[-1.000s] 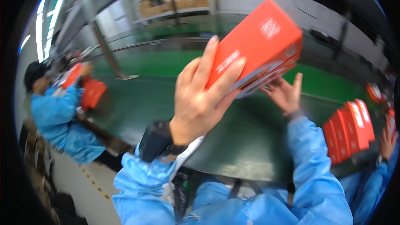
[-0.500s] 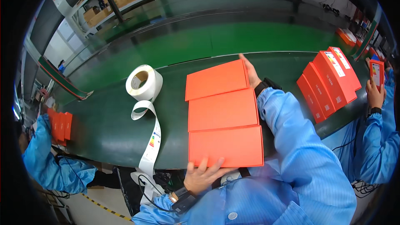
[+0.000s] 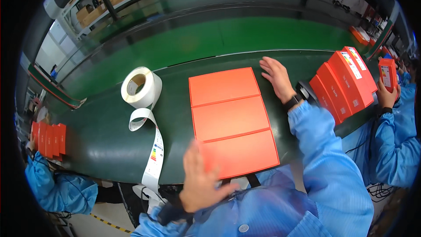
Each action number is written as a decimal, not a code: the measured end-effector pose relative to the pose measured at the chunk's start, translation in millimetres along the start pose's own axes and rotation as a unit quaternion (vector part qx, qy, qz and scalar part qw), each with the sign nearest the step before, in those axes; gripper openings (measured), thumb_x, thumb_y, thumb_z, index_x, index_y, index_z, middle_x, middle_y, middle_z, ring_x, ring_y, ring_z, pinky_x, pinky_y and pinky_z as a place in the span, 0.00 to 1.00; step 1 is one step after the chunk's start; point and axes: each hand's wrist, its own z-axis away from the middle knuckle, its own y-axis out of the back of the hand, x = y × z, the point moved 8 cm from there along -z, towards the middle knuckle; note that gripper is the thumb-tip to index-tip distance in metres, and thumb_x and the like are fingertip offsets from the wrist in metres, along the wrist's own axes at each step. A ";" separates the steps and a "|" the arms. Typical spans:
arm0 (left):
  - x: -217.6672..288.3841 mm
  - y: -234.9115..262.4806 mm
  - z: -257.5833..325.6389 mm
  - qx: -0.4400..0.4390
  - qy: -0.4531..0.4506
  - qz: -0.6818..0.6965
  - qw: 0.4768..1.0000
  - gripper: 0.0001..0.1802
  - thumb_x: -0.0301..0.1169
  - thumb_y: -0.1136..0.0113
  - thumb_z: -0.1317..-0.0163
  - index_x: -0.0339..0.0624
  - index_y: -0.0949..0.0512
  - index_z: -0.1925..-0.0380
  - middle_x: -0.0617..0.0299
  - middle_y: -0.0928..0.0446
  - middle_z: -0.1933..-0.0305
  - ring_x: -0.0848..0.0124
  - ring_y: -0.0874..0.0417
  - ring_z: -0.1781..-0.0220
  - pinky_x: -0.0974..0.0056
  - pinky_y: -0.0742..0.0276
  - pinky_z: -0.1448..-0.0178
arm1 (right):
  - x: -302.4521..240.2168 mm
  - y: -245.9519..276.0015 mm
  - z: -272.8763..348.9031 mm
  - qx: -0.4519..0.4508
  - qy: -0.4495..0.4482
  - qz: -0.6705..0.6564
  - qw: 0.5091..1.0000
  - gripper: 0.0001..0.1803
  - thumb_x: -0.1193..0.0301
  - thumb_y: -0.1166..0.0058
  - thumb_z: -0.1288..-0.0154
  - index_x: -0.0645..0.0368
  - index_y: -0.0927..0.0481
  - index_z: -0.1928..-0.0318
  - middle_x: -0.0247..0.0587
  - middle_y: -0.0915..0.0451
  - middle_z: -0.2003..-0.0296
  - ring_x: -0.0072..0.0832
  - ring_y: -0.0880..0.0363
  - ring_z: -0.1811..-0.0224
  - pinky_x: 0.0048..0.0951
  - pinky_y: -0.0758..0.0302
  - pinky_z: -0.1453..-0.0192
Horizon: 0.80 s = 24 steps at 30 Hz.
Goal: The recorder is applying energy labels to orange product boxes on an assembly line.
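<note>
Three flat orange-red boxes lie edge to edge in a column on the dark green work surface: a far box (image 3: 224, 86), a middle box (image 3: 231, 117) and a near box (image 3: 245, 152). My left hand (image 3: 202, 180), blurred by motion, is raised over the near box's left corner with fingers spread and nothing held. Just beyond the far box's right edge is my right hand (image 3: 277, 78), fingers stretched out, also holding nothing. Left of the boxes stands a white label roll (image 3: 141, 88). Its loose strip (image 3: 154, 156) curls down over the near edge, bearing printed labels.
A stack of labelled orange-red boxes (image 3: 344, 85) stands at right. Beside it a co-worker's hand (image 3: 387, 96) holds a similar box. More boxes (image 3: 49, 140) sit by another person at far left. Beyond the surface runs a bright green belt (image 3: 210, 39).
Both hands have let go of the three boxes, which now lie evenly aligned. My left hand has risen and moved left; my right hand has moved right, away from the far box.
</note>
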 end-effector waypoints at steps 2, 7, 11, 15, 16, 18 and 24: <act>-52.6 18.1 -21.9 0.106 0.160 0.255 0.948 0.47 0.48 0.42 0.49 0.48 0.54 0.34 0.43 0.69 0.31 0.52 0.66 0.29 0.43 0.61 0.33 | 0.0 -2.0 41.5 -0.030 -0.032 -0.026 0.999 0.31 0.52 0.60 0.36 0.58 0.42 0.38 0.45 0.42 0.38 0.35 0.49 0.33 0.38 0.49 0.35; -120.9 -46.7 -38.3 0.106 0.286 0.431 0.849 0.49 0.40 0.45 0.43 0.37 0.69 0.36 0.41 0.69 0.31 0.56 0.66 0.29 0.58 0.61 0.30 | 1.5 -30.9 121.7 -0.123 -0.006 -0.048 0.991 0.39 0.51 0.63 0.36 0.60 0.58 0.34 0.45 0.58 0.33 0.34 0.63 0.30 0.36 0.61 0.30; -122.9 -61.4 -50.5 0.148 0.280 0.561 0.765 0.42 0.31 0.51 0.40 0.37 0.66 0.35 0.47 0.51 0.33 0.64 0.46 0.33 0.65 0.49 0.34 | -6.4 -51.2 129.8 -0.124 0.013 -0.024 0.992 0.36 0.60 0.62 0.35 0.63 0.59 0.34 0.46 0.57 0.33 0.32 0.60 0.31 0.31 0.60 0.31; -128.6 -66.8 -46.8 0.160 0.277 0.600 0.733 0.35 0.22 0.57 0.39 0.38 0.61 0.35 0.52 0.50 0.33 0.67 0.44 0.34 0.67 0.48 0.34 | 2.5 -52.6 121.5 -0.103 -0.001 0.002 0.995 0.32 0.72 0.61 0.36 0.64 0.55 0.35 0.45 0.50 0.35 0.30 0.52 0.33 0.28 0.53 0.32; -129.3 -67.2 -45.8 0.168 0.285 0.595 0.733 0.35 0.22 0.57 0.39 0.38 0.61 0.35 0.52 0.50 0.33 0.67 0.44 0.34 0.67 0.48 0.34 | 5.4 -50.0 119.5 -0.096 0.007 0.014 0.995 0.31 0.73 0.60 0.37 0.64 0.53 0.35 0.44 0.49 0.35 0.29 0.50 0.33 0.27 0.52 0.33; -127.9 -64.3 -45.6 0.171 0.256 0.590 0.747 0.35 0.23 0.57 0.39 0.38 0.61 0.35 0.53 0.49 0.33 0.68 0.45 0.34 0.67 0.48 0.34 | 2.6 -56.1 120.0 -0.105 0.014 -0.078 0.991 0.30 0.75 0.58 0.38 0.63 0.49 0.36 0.43 0.45 0.37 0.28 0.47 0.35 0.27 0.48 0.34; -93.5 19.3 -21.7 0.165 0.233 0.318 0.904 0.37 0.31 0.47 0.44 0.31 0.51 0.38 0.44 0.47 0.35 0.54 0.45 0.33 0.60 0.45 0.35 | -5.8 -25.6 110.7 -0.016 0.056 0.029 0.998 0.27 0.70 0.57 0.36 0.63 0.43 0.38 0.45 0.42 0.38 0.31 0.47 0.34 0.30 0.48 0.34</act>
